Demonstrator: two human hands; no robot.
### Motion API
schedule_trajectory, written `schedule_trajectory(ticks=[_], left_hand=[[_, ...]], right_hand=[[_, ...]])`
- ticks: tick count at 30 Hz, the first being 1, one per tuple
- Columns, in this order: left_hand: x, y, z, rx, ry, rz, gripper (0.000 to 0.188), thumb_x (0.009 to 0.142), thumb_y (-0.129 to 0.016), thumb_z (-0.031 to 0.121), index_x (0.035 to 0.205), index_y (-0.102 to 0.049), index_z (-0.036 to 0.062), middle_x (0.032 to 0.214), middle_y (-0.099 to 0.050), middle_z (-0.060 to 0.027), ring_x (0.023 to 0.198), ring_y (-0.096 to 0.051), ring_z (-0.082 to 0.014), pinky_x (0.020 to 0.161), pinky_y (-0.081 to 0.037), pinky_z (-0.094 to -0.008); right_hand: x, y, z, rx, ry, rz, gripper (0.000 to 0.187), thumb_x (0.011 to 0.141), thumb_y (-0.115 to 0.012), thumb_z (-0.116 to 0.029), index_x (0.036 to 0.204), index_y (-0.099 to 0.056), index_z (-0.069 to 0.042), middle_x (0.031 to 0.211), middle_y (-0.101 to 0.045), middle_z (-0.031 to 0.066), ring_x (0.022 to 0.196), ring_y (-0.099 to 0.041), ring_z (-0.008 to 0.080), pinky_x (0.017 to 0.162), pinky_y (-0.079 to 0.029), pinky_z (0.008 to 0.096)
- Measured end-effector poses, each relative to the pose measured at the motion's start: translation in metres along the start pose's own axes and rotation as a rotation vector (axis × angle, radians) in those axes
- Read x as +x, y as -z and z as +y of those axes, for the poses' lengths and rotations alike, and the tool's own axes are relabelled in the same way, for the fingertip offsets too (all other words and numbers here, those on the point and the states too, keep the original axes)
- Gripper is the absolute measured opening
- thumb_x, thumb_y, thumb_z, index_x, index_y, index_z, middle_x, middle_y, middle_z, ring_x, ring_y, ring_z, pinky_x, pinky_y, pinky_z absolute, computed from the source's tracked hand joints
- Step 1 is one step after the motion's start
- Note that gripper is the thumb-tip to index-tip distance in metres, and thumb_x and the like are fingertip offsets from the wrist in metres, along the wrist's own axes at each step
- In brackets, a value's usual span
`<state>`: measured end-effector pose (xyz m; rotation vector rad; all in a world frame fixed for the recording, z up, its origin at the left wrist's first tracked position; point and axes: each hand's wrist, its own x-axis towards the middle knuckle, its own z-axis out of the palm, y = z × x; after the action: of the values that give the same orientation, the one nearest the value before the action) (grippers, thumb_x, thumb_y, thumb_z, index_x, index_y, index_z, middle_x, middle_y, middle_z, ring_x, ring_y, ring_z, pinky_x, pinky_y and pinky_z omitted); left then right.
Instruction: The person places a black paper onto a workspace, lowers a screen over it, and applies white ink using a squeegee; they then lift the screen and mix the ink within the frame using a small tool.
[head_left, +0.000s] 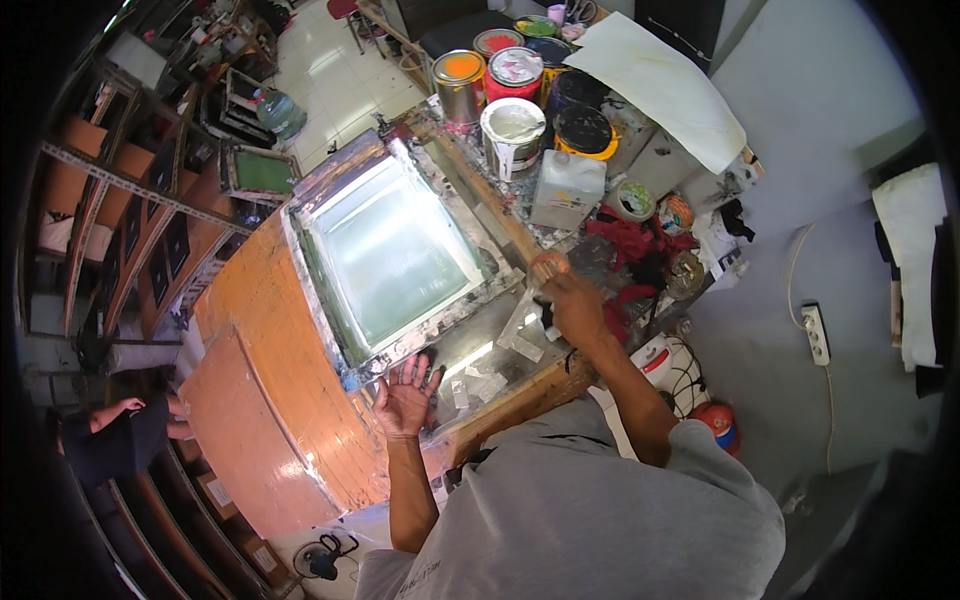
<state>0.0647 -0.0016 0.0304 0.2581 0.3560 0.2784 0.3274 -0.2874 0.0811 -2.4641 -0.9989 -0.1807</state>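
A screen printing frame [455, 308] with pale green mesh lies in front of me on the work table. My left hand [405, 398] is palm up at the frame's near edge, fingers spread, with nothing in it. Stains darken its fingertips. Over the table's right side, my right hand [575, 308] reaches to the wooden rail [508, 226]. Its fingers are blurred, so their grip is unclear. A small dark thing [548, 318] shows just beneath it. Between the hands, clear tape-like scraps [522, 335] lie on the glassy tabletop [462, 350].
Several paint cans [513, 128] and a translucent jug [568, 190] crowd the far right, beside red rags [640, 240]. An orange-brown board [255, 410] extends left. Shelving [130, 200] and another person [120, 430] are at left. A power strip [816, 335] hangs along the right wall.
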Motion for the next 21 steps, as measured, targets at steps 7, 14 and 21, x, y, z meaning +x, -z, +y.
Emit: schedule_trajectory(ticks=[7, 14, 21], left_hand=[[-0.003, -0.008, -0.004, -0.001, 0.021, 0.005, 0.040, 0.099, -0.063, 0.045, 0.123, -0.071, 0.0133, 0.147, -0.059, -0.0171, 0.147, -0.042, -0.0390, 0.122, -0.024, -0.0664], [-0.012, -0.034, 0.004, 0.319, 0.090, 0.271, 0.047, 0.097, -0.069, 0.041, 0.127, -0.067, 0.0048, 0.131, -0.067, -0.0193, 0.123, -0.061, -0.0328, 0.111, -0.045, -0.0514], [-0.041, 0.019, 0.065, 1.516, -0.422, 0.944, 0.051, 0.101, -0.064, 0.036, 0.135, -0.056, -0.0019, 0.108, -0.072, -0.0176, 0.091, -0.068, -0.0315, 0.086, -0.052, -0.0418]], right_hand=[[0.004, -0.005, -0.031, 0.196, 0.037, 0.012, 0.031, 0.075, -0.064, 0.008, 0.102, -0.072, -0.003, 0.108, -0.070, 0.0139, 0.098, -0.069, 0.0364, 0.084, -0.056, 0.0466], [0.120, 0.086, -0.073, 0.247, 0.065, 0.239, 0.020, 0.086, -0.069, 0.003, 0.106, -0.072, -0.001, 0.104, -0.072, 0.0160, 0.094, -0.070, 0.0364, 0.082, -0.056, 0.0414], [0.277, 0.017, -0.124, 0.403, 0.325, 0.310, 0.031, 0.085, -0.074, 0.000, 0.115, -0.071, 0.000, 0.107, -0.072, 0.0159, 0.096, -0.069, 0.0338, 0.085, -0.055, 0.0411]])
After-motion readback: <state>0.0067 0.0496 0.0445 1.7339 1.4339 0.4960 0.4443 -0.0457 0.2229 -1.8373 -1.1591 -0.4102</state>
